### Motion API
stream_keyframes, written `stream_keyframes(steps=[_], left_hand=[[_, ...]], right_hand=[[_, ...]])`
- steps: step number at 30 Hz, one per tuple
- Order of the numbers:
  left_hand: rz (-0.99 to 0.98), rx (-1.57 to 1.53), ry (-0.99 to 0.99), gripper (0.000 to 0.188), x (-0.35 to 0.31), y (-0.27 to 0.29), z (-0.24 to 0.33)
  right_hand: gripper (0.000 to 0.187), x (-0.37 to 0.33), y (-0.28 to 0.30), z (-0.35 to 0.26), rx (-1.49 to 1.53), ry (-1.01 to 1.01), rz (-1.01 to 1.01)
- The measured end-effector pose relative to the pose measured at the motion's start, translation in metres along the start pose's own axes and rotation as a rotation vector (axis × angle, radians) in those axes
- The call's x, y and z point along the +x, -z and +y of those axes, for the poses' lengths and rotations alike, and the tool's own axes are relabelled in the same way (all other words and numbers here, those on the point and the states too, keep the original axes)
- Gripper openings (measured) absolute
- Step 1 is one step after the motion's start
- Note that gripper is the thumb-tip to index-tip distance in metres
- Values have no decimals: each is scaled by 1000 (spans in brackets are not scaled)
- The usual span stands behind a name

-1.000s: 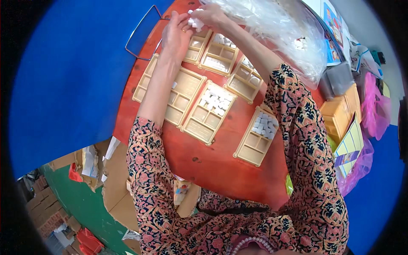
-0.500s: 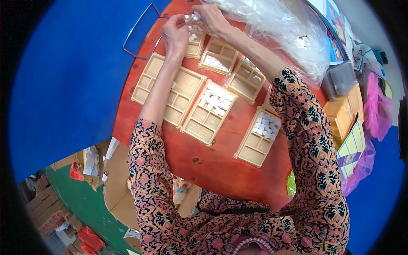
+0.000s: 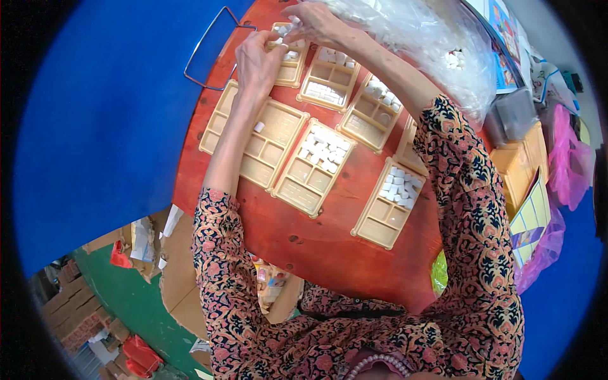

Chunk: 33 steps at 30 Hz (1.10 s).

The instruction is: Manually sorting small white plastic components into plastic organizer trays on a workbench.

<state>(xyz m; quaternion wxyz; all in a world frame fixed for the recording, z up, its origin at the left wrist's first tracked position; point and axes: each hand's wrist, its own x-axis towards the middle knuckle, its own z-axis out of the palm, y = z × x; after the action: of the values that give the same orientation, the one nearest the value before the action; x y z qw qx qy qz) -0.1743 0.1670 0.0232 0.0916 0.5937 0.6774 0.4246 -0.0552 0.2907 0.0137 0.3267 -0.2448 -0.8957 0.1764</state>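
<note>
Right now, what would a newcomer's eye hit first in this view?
Probably the red tabletop in the middle, spread with cream compartment trays, several holding small white pieces. Then the left hand and right hand, close together over the far tray. The crumpled clear plastic bag at upper right stands out too.

The trays (image 3: pixel 301 193) look like smooth, shiny plastic. The little white blocks (image 3: pixel 329 166) look dull. The red table (image 3: pixel 316 247) looks like shiny wood. The clear bag (image 3: pixel 405 31) is crinkly, glossy plastic. The wire loop (image 3: pixel 204 38) is shiny metal, the 2 sleeves (image 3: pixel 218 234) dull cloth.
</note>
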Motion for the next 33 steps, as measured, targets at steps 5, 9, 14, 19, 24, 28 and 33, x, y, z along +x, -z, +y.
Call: stream_keyframes(steps=[5,9,14,19,24,28,33], left_hand=[[15,-2,0,28,2,-3,0],[37,39,-52,25,5,-3,-2],[82,70,-142,23,6,-4,-9],[79,69,-166,22,11,-13,-7],[81,91,-168,17,12,-12,-10],[139,77,-205,14,15,-20,-5],[114,-17,-140,14,13,-20,1]], right_hand=[[28,1,-3,8,49,5,-19],[27,3,-3,10,87,10,-35],[19,4,-4,5,349,-208,21],[14,-2,4,13,414,-308,33],[15,-2,4,-9,82,-104,-84],[15,2,7,5,398,-374,2],[10,-8,15,27,425,-398,77]])
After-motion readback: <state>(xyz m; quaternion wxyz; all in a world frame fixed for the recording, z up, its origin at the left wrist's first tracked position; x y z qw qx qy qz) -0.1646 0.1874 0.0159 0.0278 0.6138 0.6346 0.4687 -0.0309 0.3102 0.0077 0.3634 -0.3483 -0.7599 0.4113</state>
